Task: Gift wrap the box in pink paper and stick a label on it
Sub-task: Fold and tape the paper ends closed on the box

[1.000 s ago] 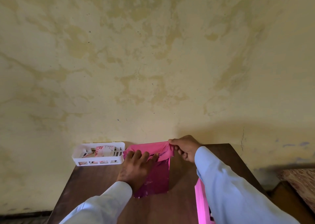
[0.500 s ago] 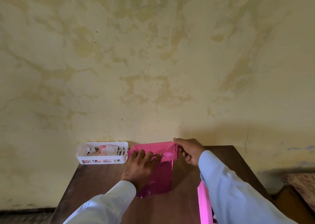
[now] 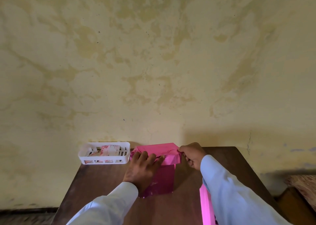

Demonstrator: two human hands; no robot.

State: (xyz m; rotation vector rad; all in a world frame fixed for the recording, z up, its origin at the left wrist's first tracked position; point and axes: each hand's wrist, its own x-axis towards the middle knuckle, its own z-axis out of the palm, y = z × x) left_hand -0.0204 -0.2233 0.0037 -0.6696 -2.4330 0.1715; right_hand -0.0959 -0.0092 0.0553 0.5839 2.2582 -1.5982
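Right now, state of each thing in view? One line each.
box: on the table, covered in pink paper, no label seen
pink paper: wrapped over the box, near tail flat on the table
left hand: flat, fingers spread, pressing the paper on the box
right hand: pinching the paper at the box's right end
white basket: upright, left of the box, holds printed cards
pink strip: near right, partly behind the sleeve

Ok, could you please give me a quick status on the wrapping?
Left hand flat, pressing pink paper onto box. Right hand pinching paper at box's right end. Near flap loose on table; no label on it. White basket beside, not obstructing.
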